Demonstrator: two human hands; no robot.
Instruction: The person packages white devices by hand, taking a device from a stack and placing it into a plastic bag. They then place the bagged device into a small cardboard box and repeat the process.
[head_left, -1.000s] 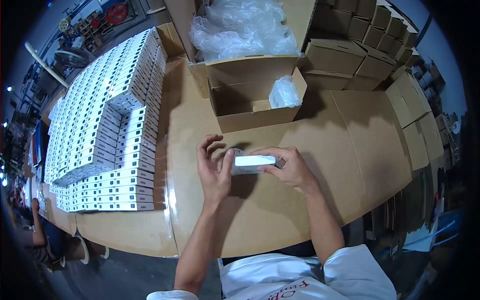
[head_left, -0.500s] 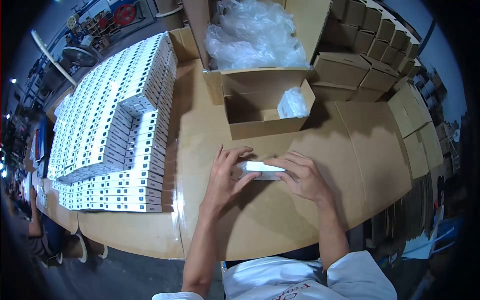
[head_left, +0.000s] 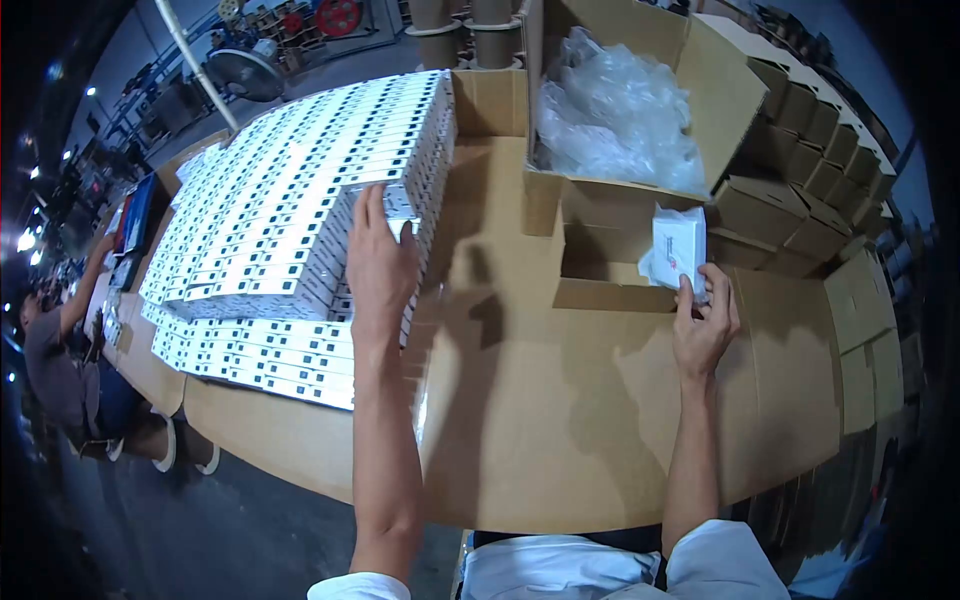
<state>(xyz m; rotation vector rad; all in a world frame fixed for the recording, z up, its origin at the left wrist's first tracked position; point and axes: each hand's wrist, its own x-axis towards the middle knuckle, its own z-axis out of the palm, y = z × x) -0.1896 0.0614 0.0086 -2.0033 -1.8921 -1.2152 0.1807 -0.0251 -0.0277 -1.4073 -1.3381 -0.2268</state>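
Observation:
My right hand [head_left: 706, 325] pinches a small white box in a clear plastic bag [head_left: 680, 245] by its lower edge. The bagged box is upright over the right end of an open brown carton [head_left: 615, 294], with more clear plastic just behind its left edge. At the left, my left hand [head_left: 382, 255] lies over the stack of white boxes [head_left: 270, 215]. Its fingers are stretched forward and the fingertips are at the notch in the stack's upper layer. Small dark squares mark the rows of boxes.
A larger carton [head_left: 733, 110] full of clear plastic bags [head_left: 620, 115] stands behind the open carton. Brown cartons [head_left: 760, 210] are piled at the right. Cardboard [head_left: 560, 430] covers the table. Another person [head_left: 65, 350] works at the far left.
My hands have moved apart. The right carried the bagged white box from mid-table to the open carton; the left let go and reached over to the white stack. The view has shifted left.

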